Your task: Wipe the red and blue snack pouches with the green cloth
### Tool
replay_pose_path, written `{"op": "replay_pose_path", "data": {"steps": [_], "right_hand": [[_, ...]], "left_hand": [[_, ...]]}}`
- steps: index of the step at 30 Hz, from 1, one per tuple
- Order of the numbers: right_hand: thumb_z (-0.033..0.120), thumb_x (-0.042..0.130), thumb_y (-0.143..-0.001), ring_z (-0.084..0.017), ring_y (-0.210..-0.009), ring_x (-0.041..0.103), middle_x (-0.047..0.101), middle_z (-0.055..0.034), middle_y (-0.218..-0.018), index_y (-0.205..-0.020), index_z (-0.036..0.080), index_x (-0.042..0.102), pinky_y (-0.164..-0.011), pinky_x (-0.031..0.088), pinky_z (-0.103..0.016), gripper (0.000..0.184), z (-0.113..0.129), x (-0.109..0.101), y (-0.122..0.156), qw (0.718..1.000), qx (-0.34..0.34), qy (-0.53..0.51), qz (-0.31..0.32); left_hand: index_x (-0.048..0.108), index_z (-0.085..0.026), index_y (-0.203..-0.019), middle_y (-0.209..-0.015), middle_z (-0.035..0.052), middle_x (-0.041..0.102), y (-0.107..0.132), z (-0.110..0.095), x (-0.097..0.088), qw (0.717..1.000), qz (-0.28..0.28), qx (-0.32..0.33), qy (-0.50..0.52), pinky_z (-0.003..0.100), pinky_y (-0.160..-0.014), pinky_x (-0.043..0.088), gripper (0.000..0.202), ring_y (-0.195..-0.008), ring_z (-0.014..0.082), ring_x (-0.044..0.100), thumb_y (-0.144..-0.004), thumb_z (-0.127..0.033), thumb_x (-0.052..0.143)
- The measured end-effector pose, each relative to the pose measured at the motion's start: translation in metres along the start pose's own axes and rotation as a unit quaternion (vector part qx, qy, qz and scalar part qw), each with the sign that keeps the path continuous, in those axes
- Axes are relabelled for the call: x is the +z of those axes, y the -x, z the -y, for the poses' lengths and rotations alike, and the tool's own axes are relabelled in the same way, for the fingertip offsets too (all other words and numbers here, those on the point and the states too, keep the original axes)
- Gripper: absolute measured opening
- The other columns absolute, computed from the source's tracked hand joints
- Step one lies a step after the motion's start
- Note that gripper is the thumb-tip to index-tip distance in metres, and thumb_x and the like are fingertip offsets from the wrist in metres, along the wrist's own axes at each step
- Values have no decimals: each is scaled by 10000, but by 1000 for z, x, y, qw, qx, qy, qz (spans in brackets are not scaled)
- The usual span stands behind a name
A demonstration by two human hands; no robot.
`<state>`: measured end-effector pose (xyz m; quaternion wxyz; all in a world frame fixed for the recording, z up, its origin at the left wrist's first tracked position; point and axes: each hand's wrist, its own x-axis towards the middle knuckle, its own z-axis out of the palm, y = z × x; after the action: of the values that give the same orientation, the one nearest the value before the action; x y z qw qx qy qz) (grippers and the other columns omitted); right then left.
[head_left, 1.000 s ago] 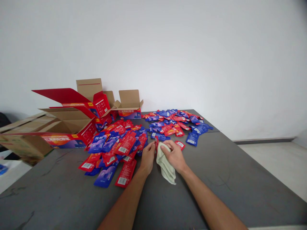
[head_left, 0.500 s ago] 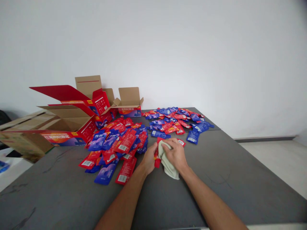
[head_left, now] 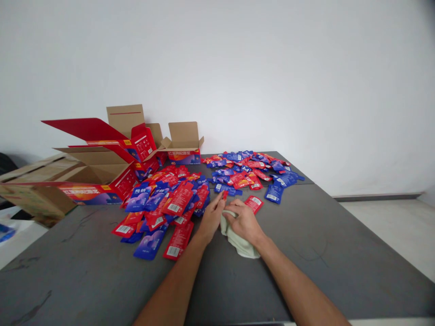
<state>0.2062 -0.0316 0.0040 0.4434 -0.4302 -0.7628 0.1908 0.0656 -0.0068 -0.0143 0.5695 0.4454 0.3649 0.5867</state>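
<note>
"What has moved since the frame half a second ago, in the head view?"

"Both hands sit closer together, and the red pouch (head_left: pixel 224 195) between them shows differently: its lower part hung below the fingers then, while now only a small end pokes up above the left hand (head_left: pixel 210 221)."

"How is that hand closed?"

"Thumb and fingers are pinched together on the pouch, close to the visible end. Most of its body is hidden by the two hands, so I can't make out its print or which way it faces."

"And the right hand (head_left: pixel 245 222)?"

"Its fingers are curled around a pale green cloth (head_left: pixel 243 245), bunched at the top, the loose part trailing toward the wearer. Whether the cloth presses on the pouch is covered by the knuckles."

"Anything near the grip?"

"Just beyond the right hand, a loose red pouch (head_left: pixel 254 203) lies on the dark table (head_left: pixel 326 267), more exposed than before. Left of the left hand is a mixed heap of pouches (head_left: pixel 163 203), the lower ones buried."
</note>
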Motion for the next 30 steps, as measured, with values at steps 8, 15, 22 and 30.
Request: {"op": "replay_pose_path", "data": {"steps": [8, 15, 22, 30], "right_hand": [[193, 610, -793, -234, -900, 640, 672, -112, -964, -926, 191, 746, -869, 498, -350, 191, -40, -24, -3, 965, 147, 209, -56], [283, 642, -801, -262, -851, 683, 662, -191, -1066, -1124, 167, 682, -801, 502, -367, 346, -67, -33, 10, 932, 246, 263, -50], [306, 584, -861, -302, -1122, 641, 694, -199, -1156, -1237, 148, 659, -944, 475, -392, 414, -72, -29, 9, 942, 197, 271, 39], [296, 612, -845, -267, -1163, 643, 601, -126, -1371, -1302, 234, 634, -985, 474, -351, 462, -54, -14, 8, 970, 115, 185, 110]], "left_hand": [[584, -227, -1349, -1310, 142, 566, -10, 9, -17, 795, -2, 163, -584, 460, -1071, 335, 450, -1233, 306, 475, -907, -288, 524], [719, -232, -1095, -1323, 152, 571, -12, 18, -23, 703, 2, 133, -699, 497, -1080, 323, 366, -1310, 332, 391, -824, -94, 516], [713, -173, -1115, -1364, 172, 560, -12, 4, -33, 657, -63, 97, -745, 483, -1064, 365, 382, -1354, 331, 392, -801, -80, 514], [718, -152, -1088, -1392, 208, 531, -9, 5, -30, 671, -107, 104, -726, 559, -1080, 309, 320, -1384, 385, 341, -839, -154, 517]]}}
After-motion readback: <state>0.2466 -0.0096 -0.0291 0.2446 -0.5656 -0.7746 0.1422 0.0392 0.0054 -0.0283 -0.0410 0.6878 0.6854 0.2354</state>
